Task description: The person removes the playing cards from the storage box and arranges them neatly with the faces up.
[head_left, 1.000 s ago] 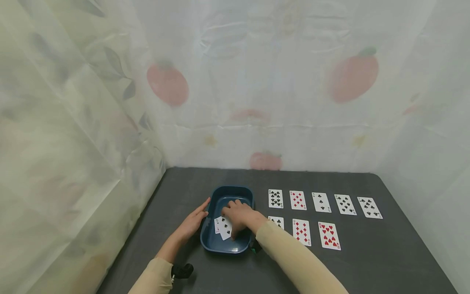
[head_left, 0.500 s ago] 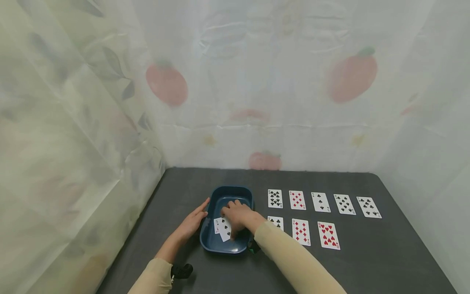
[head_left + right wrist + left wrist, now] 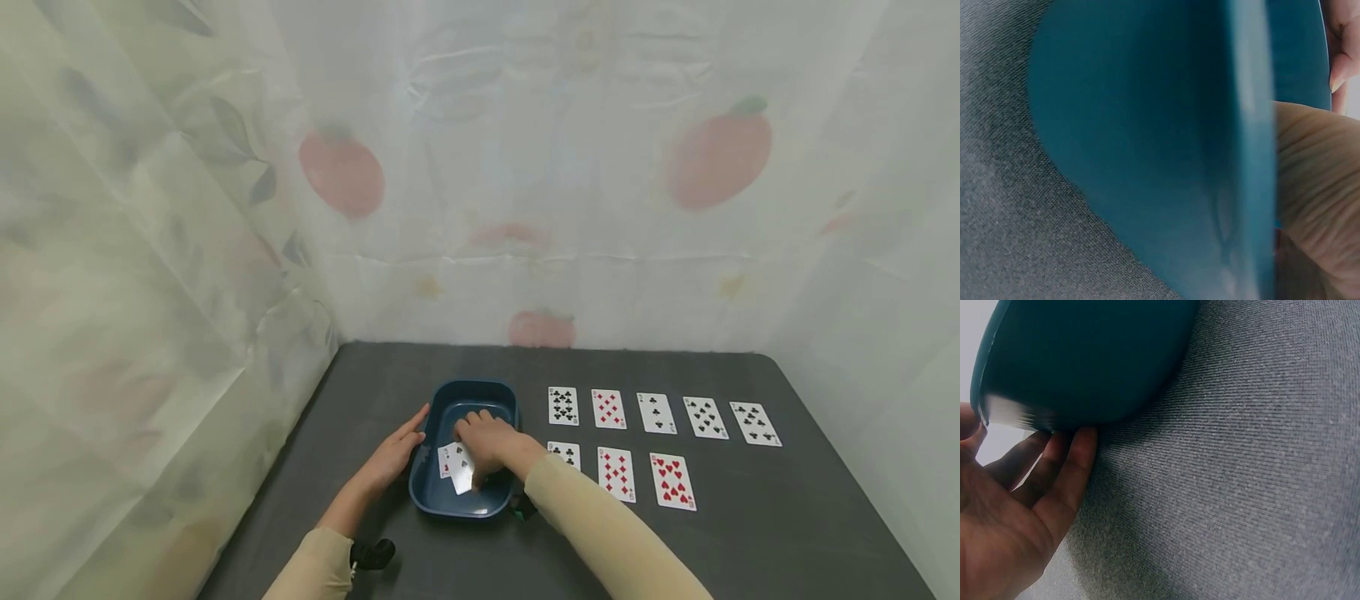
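Note:
A dark blue tray (image 3: 427,500) stands on the table, with two overlapping playing cards inside. My right hand (image 3: 487,442) reaches over its right side, fingers and thumb curled at the edges of the upper card (image 3: 462,472), a black-suited one. The lower card (image 3: 444,460), with a red 7 in its corner, peeks out at the left. In the right wrist view the tray's wall hides most of my right hand (image 3: 1319,194). My left hand (image 3: 393,454) touches the tray's left side with extended fingers. The left wrist view shows the fingertips against its outer wall (image 3: 1085,369).
Several playing cards lie face up in two rows right of the tray, among them a nine of diamonds (image 3: 617,475) and a heart card (image 3: 672,482). My right sleeve partly covers a club card (image 3: 564,452). A printed curtain (image 3: 637,283) hangs behind the dark table (image 3: 780,525).
The upper card in the tray has tilted slightly under my right hand and now catches the light. My left hand has stayed at the tray's side.

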Motion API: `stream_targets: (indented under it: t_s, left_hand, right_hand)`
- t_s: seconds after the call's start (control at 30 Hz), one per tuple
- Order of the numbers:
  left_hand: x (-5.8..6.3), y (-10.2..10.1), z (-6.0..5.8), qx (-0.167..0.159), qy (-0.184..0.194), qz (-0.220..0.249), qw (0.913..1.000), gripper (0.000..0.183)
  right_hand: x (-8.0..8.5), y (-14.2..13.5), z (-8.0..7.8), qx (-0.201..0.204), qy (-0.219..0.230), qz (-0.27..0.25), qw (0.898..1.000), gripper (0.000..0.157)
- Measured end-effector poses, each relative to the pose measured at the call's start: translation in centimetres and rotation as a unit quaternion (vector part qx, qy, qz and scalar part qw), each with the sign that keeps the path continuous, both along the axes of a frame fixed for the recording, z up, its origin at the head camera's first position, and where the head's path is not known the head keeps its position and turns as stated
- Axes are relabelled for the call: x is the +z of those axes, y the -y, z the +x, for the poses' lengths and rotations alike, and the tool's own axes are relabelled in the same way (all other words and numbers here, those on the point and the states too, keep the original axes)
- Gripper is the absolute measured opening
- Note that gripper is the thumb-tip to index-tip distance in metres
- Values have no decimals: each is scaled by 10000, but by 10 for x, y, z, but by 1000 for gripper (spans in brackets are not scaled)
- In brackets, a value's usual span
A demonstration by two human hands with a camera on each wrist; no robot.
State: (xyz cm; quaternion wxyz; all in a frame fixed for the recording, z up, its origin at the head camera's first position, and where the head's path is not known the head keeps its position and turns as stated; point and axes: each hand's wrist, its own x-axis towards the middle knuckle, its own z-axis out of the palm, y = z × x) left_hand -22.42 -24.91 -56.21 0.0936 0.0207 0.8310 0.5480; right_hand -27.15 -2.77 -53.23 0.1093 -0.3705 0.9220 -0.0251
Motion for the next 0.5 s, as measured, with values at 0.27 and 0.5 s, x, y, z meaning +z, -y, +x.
stream_targets:
  t_s: [0.27, 0.5]
  left_hand:
    - [1, -2, -1, -82, -25, -3, 10000, 56]
    - [0, 0, -1, -119, -125, -13, 9999, 55]
  right_hand:
    - [0, -4, 3, 301, -207, -13, 9993, 80]
    - [2, -5, 17, 715, -431, 77, 9965, 77]
